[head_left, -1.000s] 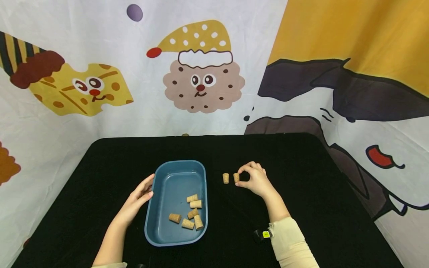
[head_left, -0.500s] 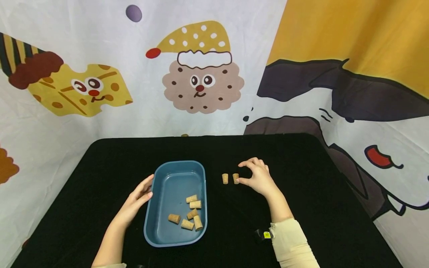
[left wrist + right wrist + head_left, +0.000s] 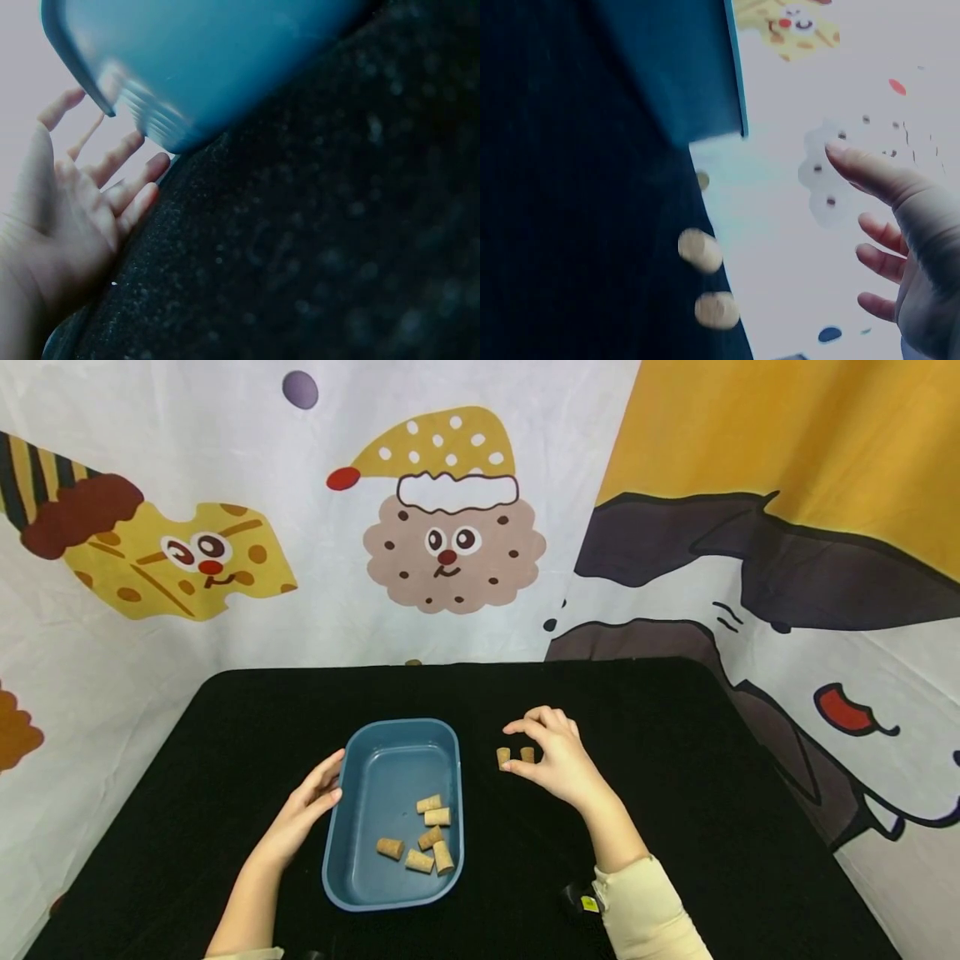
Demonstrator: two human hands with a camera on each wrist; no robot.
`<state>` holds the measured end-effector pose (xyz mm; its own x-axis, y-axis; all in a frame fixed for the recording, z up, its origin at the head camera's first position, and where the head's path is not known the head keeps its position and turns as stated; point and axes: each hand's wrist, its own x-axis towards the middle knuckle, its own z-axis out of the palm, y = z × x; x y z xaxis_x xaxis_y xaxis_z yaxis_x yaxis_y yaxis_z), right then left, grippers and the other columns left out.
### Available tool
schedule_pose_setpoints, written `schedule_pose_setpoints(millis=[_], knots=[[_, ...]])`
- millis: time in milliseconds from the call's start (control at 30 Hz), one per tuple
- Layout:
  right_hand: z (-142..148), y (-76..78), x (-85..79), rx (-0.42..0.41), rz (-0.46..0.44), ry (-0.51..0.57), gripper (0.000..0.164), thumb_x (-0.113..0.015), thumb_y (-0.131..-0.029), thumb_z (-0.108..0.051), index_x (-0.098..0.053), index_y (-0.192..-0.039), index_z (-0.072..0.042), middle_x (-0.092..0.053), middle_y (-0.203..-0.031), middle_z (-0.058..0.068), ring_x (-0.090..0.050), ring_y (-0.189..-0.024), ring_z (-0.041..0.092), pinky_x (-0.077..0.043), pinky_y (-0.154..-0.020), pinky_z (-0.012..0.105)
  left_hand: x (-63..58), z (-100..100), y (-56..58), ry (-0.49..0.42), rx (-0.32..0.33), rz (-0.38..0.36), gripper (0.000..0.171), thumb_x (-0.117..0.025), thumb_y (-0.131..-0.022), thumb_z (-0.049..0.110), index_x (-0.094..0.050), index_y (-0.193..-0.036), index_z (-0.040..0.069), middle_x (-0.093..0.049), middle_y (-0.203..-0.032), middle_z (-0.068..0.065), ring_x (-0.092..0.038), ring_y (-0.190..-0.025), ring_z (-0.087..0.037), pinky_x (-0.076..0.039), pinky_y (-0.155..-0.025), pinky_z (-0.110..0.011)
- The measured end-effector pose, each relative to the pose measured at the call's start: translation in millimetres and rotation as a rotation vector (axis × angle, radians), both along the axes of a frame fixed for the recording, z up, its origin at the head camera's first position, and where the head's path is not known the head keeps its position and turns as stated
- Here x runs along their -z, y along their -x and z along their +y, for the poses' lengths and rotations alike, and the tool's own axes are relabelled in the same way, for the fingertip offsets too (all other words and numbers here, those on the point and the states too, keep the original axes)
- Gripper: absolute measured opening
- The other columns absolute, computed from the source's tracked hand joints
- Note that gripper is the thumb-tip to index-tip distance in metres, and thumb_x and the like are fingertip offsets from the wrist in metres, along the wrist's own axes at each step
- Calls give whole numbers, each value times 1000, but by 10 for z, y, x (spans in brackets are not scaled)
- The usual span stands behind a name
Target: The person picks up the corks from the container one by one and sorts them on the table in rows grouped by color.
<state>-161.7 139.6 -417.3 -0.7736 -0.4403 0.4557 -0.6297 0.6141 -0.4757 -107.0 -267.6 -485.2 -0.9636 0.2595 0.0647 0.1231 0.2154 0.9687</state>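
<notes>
A blue plastic tray [image 3: 375, 897] lies on the black cloth, with several corks [image 3: 419, 861] gathered toward its near right part. My left hand [image 3: 300, 814] is at the tray's left side, fingers extended and touching or very near the wall; the left wrist view shows the fingers [image 3: 124, 161] spread beside the tray's corner. To the right of the tray stand two upright corks, a left cork [image 3: 503, 755] and a right cork [image 3: 528, 754]. Above them hovers my right hand [image 3: 558, 760], thumb and index finger apart, holding nothing. In the right wrist view both corks stand away from that hand [image 3: 907, 232].
Black cloth [image 3: 247, 727] covers the table. Behind it hangs a white curtain [image 3: 300, 635] printed with cartoon figures. A dark wrist device [image 3: 581, 899] with a yellow label sits under the right sleeve [image 3: 645, 897].
The right thumb and index finger have come off the right cork, which stays standing. My right hand has shifted left toward the other cork. The left hand and tray keep their place.
</notes>
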Motion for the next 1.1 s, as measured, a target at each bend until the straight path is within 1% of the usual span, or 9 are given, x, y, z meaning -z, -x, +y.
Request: schedule_pose_setpoints(millis=[167, 267, 500, 567, 633, 700, 867, 1000, 1100], knots=[[-174, -87, -76, -88, 15, -14, 42, -82, -76, -34, -66, -113, -23, -49, -110, -5, -42, -103, 16, -32, -91, 43, -11, 8, -4, 11, -12, -8, 56, -48, -101, 19, -26, -152, 18, -37, -146, -18, -48, -119, -8, -40, -95, -38], [-279, -125, -96, -139, 17, -25, 39, -80, -78, -34, -66, -113, -23, -48, -109, -8, -41, -103, 14, -33, -91, 42, -12, 13, 1, 12, -16, -10, 56, -48, -101, 19, -26, -152, 18, -37, -146, -18, -48, -120, -10, -39, -96, -44], [-548, -208, -98, -273, 37, -78, 37, -78, -79, -35, -67, -113, -23, -48, -110, -7, -41, -101, 11, -34, -90, 38, -13, 21, 5, 8, -22, -17, 56, -48, -100, 20, -26, -152, 17, -36, -147, -18, -43, -126, -30, -37, -97, -49], [-635, -231, -98, -322, 46, -107, 37, -77, -80, -34, -67, -114, -24, -48, -112, -6, -41, -102, 11, -35, -89, 36, -15, 20, -1, 9, -25, -21, 57, -49, -100, 21, -26, -152, 18, -36, -147, -18, -42, -127, -32, -37, -97, -50], [-719, -242, -96, -370, 48, -128, 36, -77, -80, -33, -67, -113, -25, -48, -114, -5, -41, -105, 12, -34, -91, 36, -19, 21, -5, 8, -28, -22, 56, -49, -100, 20, -26, -152, 18, -37, -147, -18, -43, -126, -30, -37, -97, -49], [-796, -242, -90, -410, 43, -150, 34, -77, -81, -33, -67, -113, -25, -47, -114, -5, -41, -107, 12, -33, -94, 36, -22, 25, -7, 5, -27, -22, 56, -48, -100, 20, -26, -152, 18, -37, -147, -18, -45, -125, -24, -37, -96, -48], [-950, -197, -36, -497, 47, -215, 31, -75, -83, -35, -69, -112, -27, -45, -109, -9, -40, -103, 10, -33, -92, 31, -14, 38, -11, -1, -17, -20, 56, -48, -100, 19, -27, -152, 17, -37, -147, -17, -47, -120, -10, -37, -97, -48], [-1064, -139, 6, -562, 45, -287, 30, -73, -84, -38, -69, -113, -30, -46, -109, -10, -40, -100, 7, -33, -87, 24, -11, 32, -15, 7, -21, -17, 56, -49, -100, 19, -27, -152, 17, -37, -147, -18, -47, -119, -7, -38, -97, -45], [-1161, -94, 13, -603, 28, -362, 30, -72, -85, -39, -68, -114, -32, -47, -112, -10, -41, -102, 5, -31, -88, 21, -22, 24, -19, 2, -15, -14, 55, -48, -101, 19, -27, -152, 16, -37, -147, -18, -47, -119, -6, -40, -95, -37]])
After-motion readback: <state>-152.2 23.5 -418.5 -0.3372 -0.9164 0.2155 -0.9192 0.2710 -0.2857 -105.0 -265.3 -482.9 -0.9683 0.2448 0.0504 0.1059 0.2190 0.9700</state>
